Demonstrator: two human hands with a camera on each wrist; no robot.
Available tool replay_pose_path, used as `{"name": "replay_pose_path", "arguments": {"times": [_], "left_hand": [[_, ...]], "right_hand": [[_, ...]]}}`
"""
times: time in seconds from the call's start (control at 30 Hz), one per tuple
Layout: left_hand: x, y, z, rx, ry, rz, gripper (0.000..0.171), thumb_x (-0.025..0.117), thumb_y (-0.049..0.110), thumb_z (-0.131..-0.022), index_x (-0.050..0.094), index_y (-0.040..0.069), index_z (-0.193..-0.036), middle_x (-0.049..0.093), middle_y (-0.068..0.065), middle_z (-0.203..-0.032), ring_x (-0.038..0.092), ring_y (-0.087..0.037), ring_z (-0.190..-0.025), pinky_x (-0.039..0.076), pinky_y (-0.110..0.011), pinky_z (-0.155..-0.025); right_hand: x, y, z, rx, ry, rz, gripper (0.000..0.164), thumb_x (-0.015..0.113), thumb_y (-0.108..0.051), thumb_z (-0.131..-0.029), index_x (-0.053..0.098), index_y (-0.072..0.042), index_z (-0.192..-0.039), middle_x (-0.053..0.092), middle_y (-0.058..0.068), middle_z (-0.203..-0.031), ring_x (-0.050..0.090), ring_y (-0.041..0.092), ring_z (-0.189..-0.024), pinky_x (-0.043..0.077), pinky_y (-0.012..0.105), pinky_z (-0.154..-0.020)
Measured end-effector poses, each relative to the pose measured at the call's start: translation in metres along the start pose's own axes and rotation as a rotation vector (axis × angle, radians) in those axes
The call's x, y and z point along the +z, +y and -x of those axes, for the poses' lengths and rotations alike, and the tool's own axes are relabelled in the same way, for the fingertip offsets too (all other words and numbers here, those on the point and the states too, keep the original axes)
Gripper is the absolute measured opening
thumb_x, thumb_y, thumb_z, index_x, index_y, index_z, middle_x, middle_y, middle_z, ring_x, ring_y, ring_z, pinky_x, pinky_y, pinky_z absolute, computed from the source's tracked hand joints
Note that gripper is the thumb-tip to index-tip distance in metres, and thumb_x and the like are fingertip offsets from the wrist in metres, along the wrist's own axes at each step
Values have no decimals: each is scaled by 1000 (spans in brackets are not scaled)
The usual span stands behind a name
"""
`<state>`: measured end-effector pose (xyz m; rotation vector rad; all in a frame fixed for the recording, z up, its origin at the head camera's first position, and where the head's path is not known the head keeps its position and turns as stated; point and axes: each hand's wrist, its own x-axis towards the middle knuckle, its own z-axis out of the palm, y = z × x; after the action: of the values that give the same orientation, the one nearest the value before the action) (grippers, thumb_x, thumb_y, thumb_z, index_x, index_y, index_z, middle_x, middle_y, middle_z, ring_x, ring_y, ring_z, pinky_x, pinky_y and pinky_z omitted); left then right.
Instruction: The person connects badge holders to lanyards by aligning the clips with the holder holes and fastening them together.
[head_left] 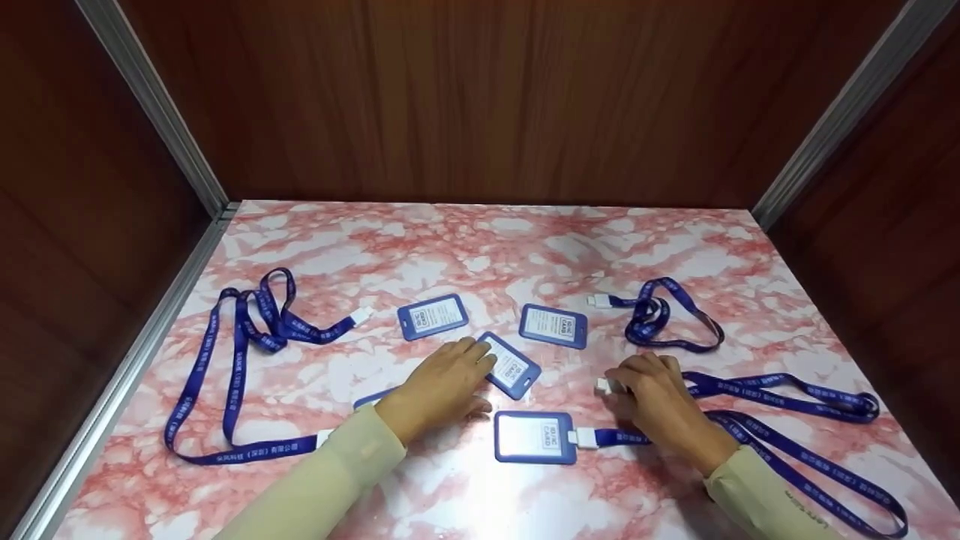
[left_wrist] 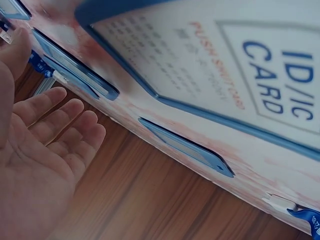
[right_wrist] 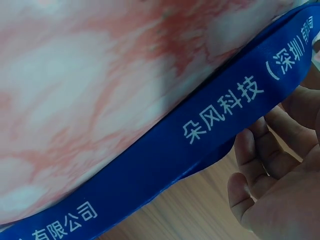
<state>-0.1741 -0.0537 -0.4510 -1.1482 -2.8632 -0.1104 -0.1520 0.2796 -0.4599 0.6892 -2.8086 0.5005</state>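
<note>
My left hand (head_left: 446,382) reaches over the table, its fingertips at the upper left end of a loose blue card holder (head_left: 514,367) lying aslant. In the left wrist view the fingers (left_wrist: 60,120) are loosely bent and spread from the thumb. My right hand (head_left: 656,401) pinches a blue lanyard (head_left: 780,397) near its white clip (head_left: 602,386), which pokes out past the fingertips. White lettering runs along the lanyard strap (right_wrist: 200,125) in the right wrist view. Below the hands, another card holder (head_left: 531,437) is joined to a second lanyard (head_left: 817,457), whose strap passes under the right hand.
Two loose card holders, one left (head_left: 433,316) and one right (head_left: 553,326), lie farther back. A coiled lanyard (head_left: 671,315) sits back right. On the left lie two more lanyards; my left forearm partly hides a card holder (head_left: 371,397). Wooden panels (head_left: 480,105) wall the table.
</note>
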Motion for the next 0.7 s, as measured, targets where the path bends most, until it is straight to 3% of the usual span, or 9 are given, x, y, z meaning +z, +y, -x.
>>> {"name": "replay_pose_path", "arguments": {"times": [0.7], "left_hand": [[3, -5, -15, -8, -73, 18, 75, 71, 45, -82, 43, 7, -141, 40, -13, -147, 34, -31, -136, 28, -44, -111]], "right_hand": [[1, -4, -1, 8, -35, 9, 29, 78, -19, -79, 72, -11, -106, 64, -1, -98, 51, 20, -95, 28, 41, -86]]}}
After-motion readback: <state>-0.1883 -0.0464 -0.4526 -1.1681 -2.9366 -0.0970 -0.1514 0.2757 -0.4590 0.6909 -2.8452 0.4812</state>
